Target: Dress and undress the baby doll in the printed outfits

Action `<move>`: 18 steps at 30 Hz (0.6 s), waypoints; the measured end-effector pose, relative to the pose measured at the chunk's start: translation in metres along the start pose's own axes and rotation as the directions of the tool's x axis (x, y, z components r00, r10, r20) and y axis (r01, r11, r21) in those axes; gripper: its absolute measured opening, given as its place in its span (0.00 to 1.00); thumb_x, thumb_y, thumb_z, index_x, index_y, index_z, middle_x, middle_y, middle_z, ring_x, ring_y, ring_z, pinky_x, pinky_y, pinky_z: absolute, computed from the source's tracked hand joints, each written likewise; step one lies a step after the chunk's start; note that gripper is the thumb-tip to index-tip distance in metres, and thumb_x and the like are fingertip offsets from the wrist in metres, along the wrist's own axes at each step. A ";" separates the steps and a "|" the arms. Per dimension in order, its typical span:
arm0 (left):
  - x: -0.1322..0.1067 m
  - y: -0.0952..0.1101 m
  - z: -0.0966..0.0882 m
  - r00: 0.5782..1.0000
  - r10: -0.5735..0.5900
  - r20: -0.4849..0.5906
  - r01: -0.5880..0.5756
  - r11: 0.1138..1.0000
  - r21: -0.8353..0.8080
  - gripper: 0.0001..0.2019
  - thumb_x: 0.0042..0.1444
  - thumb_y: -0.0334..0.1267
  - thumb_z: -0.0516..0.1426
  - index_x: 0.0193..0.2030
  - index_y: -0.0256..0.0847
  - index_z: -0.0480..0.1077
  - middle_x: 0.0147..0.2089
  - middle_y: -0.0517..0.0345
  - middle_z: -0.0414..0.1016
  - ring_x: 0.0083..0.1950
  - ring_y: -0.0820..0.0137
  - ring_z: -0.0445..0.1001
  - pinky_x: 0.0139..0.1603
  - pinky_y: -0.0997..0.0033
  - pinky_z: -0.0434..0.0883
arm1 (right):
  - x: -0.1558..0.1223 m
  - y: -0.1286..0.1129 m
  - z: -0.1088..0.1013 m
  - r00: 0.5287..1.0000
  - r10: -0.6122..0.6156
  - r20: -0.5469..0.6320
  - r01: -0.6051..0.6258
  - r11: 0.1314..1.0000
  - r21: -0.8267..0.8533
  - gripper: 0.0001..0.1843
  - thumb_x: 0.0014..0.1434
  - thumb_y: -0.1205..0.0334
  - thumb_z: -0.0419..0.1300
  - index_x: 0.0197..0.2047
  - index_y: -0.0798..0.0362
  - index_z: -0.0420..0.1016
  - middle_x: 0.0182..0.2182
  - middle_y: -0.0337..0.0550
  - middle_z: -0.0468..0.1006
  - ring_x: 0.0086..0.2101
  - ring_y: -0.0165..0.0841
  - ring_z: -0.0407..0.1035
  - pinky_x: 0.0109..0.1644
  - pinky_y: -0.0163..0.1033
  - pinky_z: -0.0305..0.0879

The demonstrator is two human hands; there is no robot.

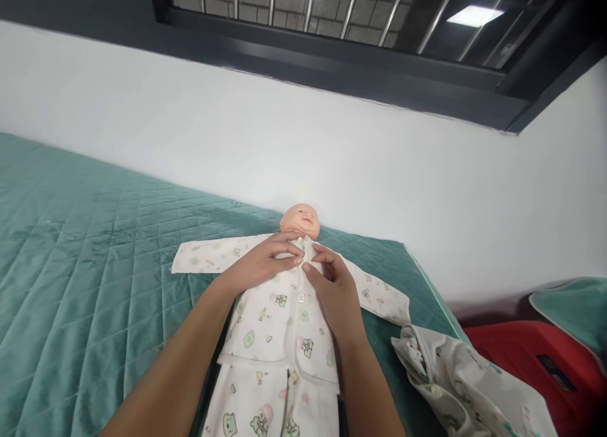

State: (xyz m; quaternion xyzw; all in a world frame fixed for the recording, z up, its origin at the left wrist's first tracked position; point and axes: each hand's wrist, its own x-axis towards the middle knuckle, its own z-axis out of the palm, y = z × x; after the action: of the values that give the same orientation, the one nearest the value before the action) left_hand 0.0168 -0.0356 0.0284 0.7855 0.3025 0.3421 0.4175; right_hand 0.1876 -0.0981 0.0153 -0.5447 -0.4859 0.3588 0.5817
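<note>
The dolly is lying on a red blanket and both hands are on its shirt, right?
Not quite: the blanket under the doll is green, not red, as the head view shows. The left hand and right hand are indeed on its shirt.

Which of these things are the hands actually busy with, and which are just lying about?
In hand: left hand and right hand, both pinching the shirt front; the doll wearing it.
Lying about: crumpled garment; red object; the green bedcover merely lies underneath.
</note>
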 end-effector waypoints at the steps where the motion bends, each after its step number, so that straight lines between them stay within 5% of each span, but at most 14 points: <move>1: 0.000 0.000 0.000 1.000 0.004 0.002 -0.004 1.000 0.005 0.13 0.60 0.49 0.56 0.42 0.48 0.78 0.69 0.59 0.62 0.69 0.59 0.60 0.69 0.59 0.57 | 0.001 0.001 -0.001 1.000 0.001 -0.002 -0.001 1.000 -0.014 0.13 0.51 0.54 0.68 0.34 0.48 0.69 0.59 0.44 0.71 0.59 0.44 0.63 0.61 0.51 0.60; 10: 0.000 -0.001 0.003 0.999 -0.040 -0.003 0.040 0.999 -0.007 0.13 0.60 0.51 0.56 0.43 0.49 0.77 0.70 0.59 0.60 0.70 0.59 0.58 0.67 0.60 0.60 | 0.001 0.003 -0.003 0.995 0.016 -0.102 -0.027 0.994 -0.110 0.17 0.46 0.49 0.69 0.36 0.47 0.72 0.58 0.45 0.71 0.54 0.45 0.66 0.53 0.49 0.66; 18: 0.000 0.003 0.004 0.999 -0.041 -0.003 0.041 0.999 -0.023 0.11 0.58 0.50 0.58 0.41 0.50 0.77 0.69 0.61 0.60 0.70 0.60 0.57 0.69 0.60 0.57 | 0.002 0.005 -0.004 0.998 -0.031 -0.062 0.024 0.993 -0.117 0.15 0.48 0.50 0.67 0.37 0.47 0.73 0.57 0.43 0.73 0.54 0.44 0.67 0.51 0.47 0.68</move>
State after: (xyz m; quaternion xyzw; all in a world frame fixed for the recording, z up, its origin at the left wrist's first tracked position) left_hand 0.0204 -0.0384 0.0291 0.7737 0.3152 0.3384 0.4330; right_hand 0.1929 -0.0966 0.0114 -0.5819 -0.4948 0.3043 0.5691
